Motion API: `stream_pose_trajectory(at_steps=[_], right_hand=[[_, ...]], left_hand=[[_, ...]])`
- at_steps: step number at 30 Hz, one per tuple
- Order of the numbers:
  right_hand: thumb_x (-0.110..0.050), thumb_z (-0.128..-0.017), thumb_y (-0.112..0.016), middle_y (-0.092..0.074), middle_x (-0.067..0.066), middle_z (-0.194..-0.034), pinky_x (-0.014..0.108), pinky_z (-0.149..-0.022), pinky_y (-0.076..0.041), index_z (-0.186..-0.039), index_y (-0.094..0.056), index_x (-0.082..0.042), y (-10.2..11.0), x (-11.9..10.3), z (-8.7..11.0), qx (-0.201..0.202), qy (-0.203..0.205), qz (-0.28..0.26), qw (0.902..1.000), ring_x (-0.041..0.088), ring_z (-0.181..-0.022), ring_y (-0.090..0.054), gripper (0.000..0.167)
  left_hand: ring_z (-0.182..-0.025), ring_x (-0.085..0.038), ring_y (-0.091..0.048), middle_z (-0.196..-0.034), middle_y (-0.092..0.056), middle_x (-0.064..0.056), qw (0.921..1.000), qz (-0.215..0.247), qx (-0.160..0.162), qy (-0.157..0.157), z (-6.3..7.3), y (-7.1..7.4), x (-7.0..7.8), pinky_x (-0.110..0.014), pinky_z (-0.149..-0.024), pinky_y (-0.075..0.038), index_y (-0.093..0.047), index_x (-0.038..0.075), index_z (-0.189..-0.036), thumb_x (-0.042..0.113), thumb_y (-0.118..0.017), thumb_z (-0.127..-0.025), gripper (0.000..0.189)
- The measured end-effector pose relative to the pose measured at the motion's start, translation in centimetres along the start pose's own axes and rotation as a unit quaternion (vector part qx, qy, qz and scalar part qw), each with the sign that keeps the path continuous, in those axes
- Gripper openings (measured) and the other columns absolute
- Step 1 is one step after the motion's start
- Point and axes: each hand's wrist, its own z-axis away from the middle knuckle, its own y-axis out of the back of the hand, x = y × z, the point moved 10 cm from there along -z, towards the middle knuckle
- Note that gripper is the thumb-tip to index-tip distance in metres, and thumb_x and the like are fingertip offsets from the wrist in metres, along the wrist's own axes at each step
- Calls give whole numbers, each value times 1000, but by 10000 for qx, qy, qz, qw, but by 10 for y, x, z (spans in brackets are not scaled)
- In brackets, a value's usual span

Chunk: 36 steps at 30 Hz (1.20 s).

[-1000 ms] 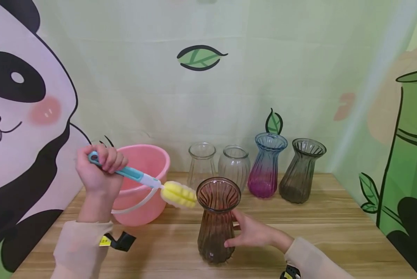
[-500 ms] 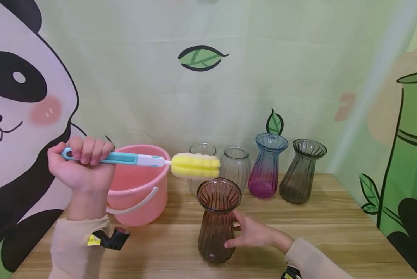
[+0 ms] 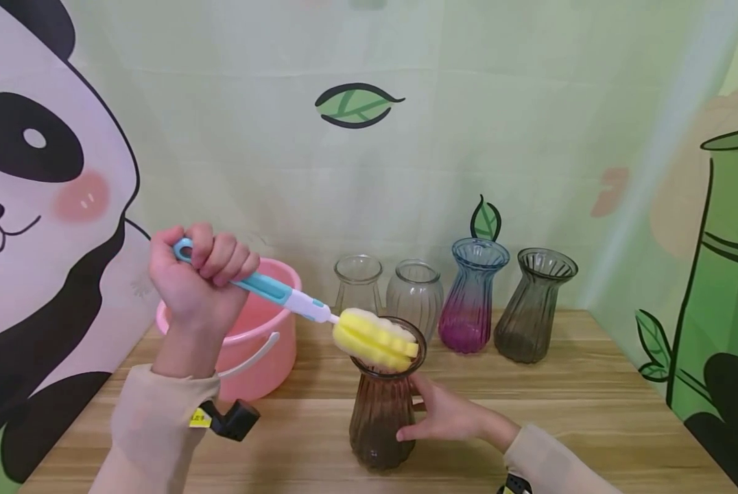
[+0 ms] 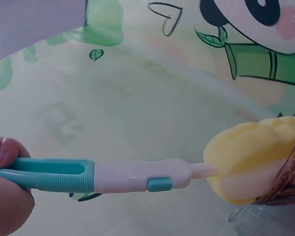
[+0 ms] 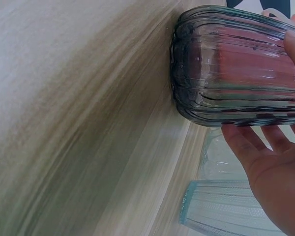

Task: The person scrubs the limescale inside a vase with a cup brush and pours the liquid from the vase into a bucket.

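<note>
My left hand (image 3: 202, 278) grips the blue-and-white handle of a sponge bottle brush (image 3: 375, 341). Its yellow and white sponge head slants down over the mouth of a ribbed reddish-brown glass vase (image 3: 381, 418), the tip at the opening. In the left wrist view, the brush (image 4: 137, 176) stretches from my fingers to the vase rim at right. The vase stands upright on the table while my right hand (image 3: 449, 412) holds its right side, thumb in front. Fingers on either side of the vase (image 5: 250, 64) appear in the right wrist view.
A pink bucket (image 3: 267, 367) with a white handle stands at left behind my left arm. Along the back are two clear glass vases (image 3: 418, 298), a blue-to-purple vase (image 3: 468, 309) and a grey vase (image 3: 529, 315). A printed cloth backdrop rises behind the wooden table (image 3: 498, 384).
The brush first swung up to level as my left hand moved left. Then the hand came back right and the sponge tilted down onto the vase mouth. My right hand and the vase stayed put.
</note>
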Motion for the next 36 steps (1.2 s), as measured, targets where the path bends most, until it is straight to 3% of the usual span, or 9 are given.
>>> stream_pose_trajectory(at_steps=[6,9,13,22,29,36], right_hand=[[-22,-76,-74,-29,16,-144,29,-93,-45,-145,-13,-8,0,-2,-1,-15,67,-31,10000,32,-126,-41,93],[-23,-76,-74,-29,17,-144,29,-92,-45,-145,-13,-7,-1,-3,0,-19,76,13,10000,33,-125,-41,94],[-23,-76,-74,-28,17,-145,27,-92,-46,-145,-12,-7,0,-4,0,-14,99,54,9999,33,-125,-41,95],[-24,-76,-75,-32,16,-143,27,-91,-46,-144,-17,-7,0,-2,0,5,-5,170,9999,31,-125,-42,91],[-23,-75,-75,-40,15,-135,27,-89,-47,-138,-25,-5,1,-3,0,4,143,167,9998,33,-121,-45,82],[-20,-75,-75,-43,15,-131,27,-89,-47,-134,-29,-3,0,0,-1,6,102,5,9999,33,-121,-45,77]], left_hand=[[-37,-13,-18,-44,-20,1,9926,-872,-731,429,-12,-28,-19,-24,-41,-11,-22,10,-51,16,-18,-84,34],[-37,-12,-16,-44,-18,1,9827,-1381,-1068,625,-18,-41,-34,-24,-41,-10,-20,11,-51,13,-13,-82,32],[-37,-12,-15,-44,-16,1,9668,-2046,-1262,862,-26,-54,-54,-25,-40,-10,-19,12,-51,12,-11,-82,32],[-37,-11,-12,-44,-15,2,9471,-2267,-1605,1606,-31,-72,-96,-26,-40,-8,-18,12,-51,13,-9,-83,33],[-38,-11,-15,-42,-18,5,9232,-2584,-1780,2217,-25,-68,-140,-27,-41,-9,-20,12,-50,14,-15,-84,34],[-38,-7,-16,-41,-24,11,9015,-2756,-1595,2930,-5,-41,-182,-24,-41,-11,-24,16,-47,14,-19,-84,37]])
